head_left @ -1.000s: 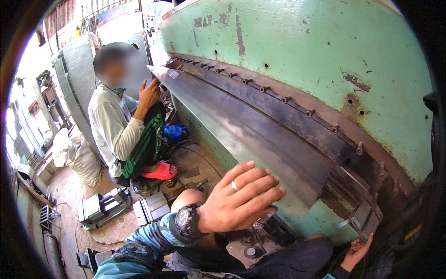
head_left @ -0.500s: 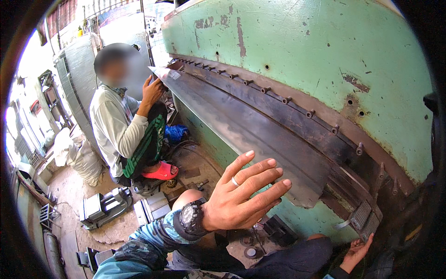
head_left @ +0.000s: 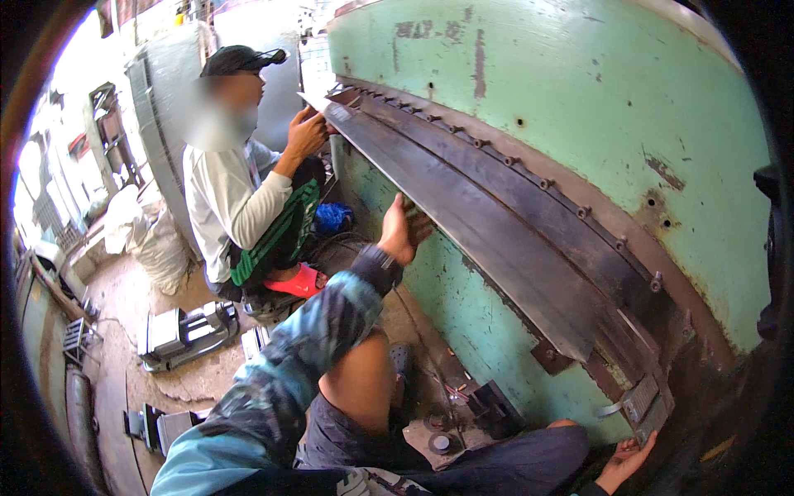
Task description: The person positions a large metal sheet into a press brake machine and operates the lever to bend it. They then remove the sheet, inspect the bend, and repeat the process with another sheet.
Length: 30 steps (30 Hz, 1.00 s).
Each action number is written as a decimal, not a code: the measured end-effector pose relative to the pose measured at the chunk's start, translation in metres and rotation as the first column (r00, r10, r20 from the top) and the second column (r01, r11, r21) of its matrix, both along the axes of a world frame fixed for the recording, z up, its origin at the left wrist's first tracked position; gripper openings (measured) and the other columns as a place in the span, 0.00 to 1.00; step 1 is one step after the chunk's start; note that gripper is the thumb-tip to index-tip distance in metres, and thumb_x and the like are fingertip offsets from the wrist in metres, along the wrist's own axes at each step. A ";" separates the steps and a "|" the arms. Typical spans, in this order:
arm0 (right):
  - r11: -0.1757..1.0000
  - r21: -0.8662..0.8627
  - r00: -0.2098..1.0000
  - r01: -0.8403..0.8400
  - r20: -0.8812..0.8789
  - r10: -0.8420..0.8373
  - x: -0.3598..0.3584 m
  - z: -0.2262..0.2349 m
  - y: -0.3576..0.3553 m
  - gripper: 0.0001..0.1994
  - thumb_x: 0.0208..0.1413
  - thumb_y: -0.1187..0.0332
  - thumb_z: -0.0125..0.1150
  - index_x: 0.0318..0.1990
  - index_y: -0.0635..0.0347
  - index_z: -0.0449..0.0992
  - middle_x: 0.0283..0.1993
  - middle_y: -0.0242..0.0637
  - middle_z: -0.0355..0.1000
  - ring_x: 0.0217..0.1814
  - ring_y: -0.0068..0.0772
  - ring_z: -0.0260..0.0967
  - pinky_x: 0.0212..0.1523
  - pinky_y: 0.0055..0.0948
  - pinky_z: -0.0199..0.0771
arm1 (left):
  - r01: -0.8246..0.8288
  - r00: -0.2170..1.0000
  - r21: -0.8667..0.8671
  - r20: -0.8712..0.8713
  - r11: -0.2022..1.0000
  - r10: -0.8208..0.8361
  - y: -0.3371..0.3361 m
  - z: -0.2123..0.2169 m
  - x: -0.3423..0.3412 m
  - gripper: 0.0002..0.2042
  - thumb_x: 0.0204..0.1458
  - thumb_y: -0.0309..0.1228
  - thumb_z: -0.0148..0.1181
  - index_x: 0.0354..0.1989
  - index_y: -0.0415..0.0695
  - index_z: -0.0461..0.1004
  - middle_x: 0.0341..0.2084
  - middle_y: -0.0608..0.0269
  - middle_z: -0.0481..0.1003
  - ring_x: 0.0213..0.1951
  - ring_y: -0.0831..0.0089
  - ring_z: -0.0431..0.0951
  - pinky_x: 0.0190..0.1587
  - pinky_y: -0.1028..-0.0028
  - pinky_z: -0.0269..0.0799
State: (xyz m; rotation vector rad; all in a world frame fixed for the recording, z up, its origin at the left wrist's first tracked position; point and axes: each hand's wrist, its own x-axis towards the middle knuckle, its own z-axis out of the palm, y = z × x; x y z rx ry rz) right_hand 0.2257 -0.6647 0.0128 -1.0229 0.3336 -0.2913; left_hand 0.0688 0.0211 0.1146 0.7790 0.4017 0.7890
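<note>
A long grey metal sheet (head_left: 480, 240) lies slanted along the bed of a green press brake (head_left: 562, 99), beneath its row of bolts. My left hand (head_left: 404, 231) is at the sheet's near edge, about midway along, thumb up and fingers stretched out under the edge. Whether it touches the sheet I cannot tell. Low on the right, my right hand (head_left: 626, 465) grips the lower end of a ridged grey metal block (head_left: 641, 405) at the machine's near end. A co-worker's hand (head_left: 308, 132) is at the sheet's far corner.
A person (head_left: 240, 182) in a pale long-sleeved top crouches at the far left. Machine vises (head_left: 186, 335) stand on the floor to the left, and white sacks (head_left: 149, 240) are behind them. A black block (head_left: 496, 409) sits by the machine's base, near my legs.
My left hand has swung forward and away, from above the sheet's near part to under its edge. The sheet now sits closer against the bed. My right hand stays at the block.
</note>
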 end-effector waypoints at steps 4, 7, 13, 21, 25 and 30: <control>1.000 -0.027 0.999 0.011 0.043 -0.010 0.001 -0.001 -0.004 0.23 0.65 0.42 0.62 0.31 0.53 0.70 0.24 0.27 0.58 0.24 0.23 0.52 0.33 0.28 0.57 | 0.016 0.941 -0.126 0.337 0.992 0.028 0.043 0.013 0.042 0.35 0.69 0.61 0.39 0.69 0.44 0.65 0.66 0.54 0.69 0.60 0.53 0.71 0.64 0.48 0.67; 0.999 -0.002 0.999 -0.046 0.001 0.046 -0.001 0.003 -0.005 0.22 0.66 0.42 0.60 0.38 0.54 0.73 0.25 0.27 0.58 0.23 0.23 0.51 0.33 0.28 0.57 | -0.102 0.917 -0.041 0.384 0.994 0.110 0.031 0.030 0.058 0.35 0.68 0.64 0.38 0.66 0.45 0.66 0.64 0.54 0.69 0.60 0.52 0.71 0.64 0.47 0.67; 0.998 -0.046 0.996 -0.037 0.079 0.040 -0.024 0.020 0.012 0.20 0.65 0.45 0.62 0.46 0.52 0.74 0.28 0.28 0.62 0.26 0.23 0.53 0.32 0.28 0.59 | -0.167 0.911 0.043 0.390 0.985 0.138 -0.003 0.047 0.060 0.34 0.67 0.64 0.39 0.64 0.46 0.67 0.63 0.55 0.70 0.60 0.52 0.71 0.65 0.47 0.66; 0.985 0.132 0.994 -0.107 -0.004 0.108 -0.016 0.020 0.011 0.15 0.63 0.46 0.65 0.40 0.45 0.74 0.28 0.23 0.64 0.26 0.21 0.58 0.26 0.27 0.60 | -0.173 0.946 0.175 0.302 0.969 0.114 -0.003 0.037 0.017 0.34 0.67 0.65 0.39 0.62 0.46 0.68 0.60 0.56 0.71 0.59 0.53 0.71 0.65 0.47 0.65; 0.983 0.130 0.991 -0.133 0.018 0.132 -0.014 0.016 0.014 0.17 0.62 0.46 0.66 0.44 0.47 0.75 0.28 0.23 0.66 0.27 0.21 0.62 0.27 0.27 0.65 | -0.150 0.962 0.241 0.259 0.959 0.085 0.000 0.042 0.009 0.34 0.66 0.65 0.39 0.61 0.47 0.69 0.59 0.56 0.72 0.59 0.54 0.71 0.65 0.46 0.65; 0.987 0.087 0.990 -0.137 0.040 0.134 -0.021 0.029 0.020 0.21 0.58 0.48 0.71 0.48 0.50 0.74 0.28 0.26 0.66 0.26 0.24 0.62 0.30 0.30 0.64 | -0.134 0.975 0.300 0.211 0.945 0.071 -0.001 0.044 0.007 0.33 0.66 0.66 0.40 0.59 0.47 0.70 0.57 0.57 0.73 0.59 0.54 0.71 0.65 0.46 0.64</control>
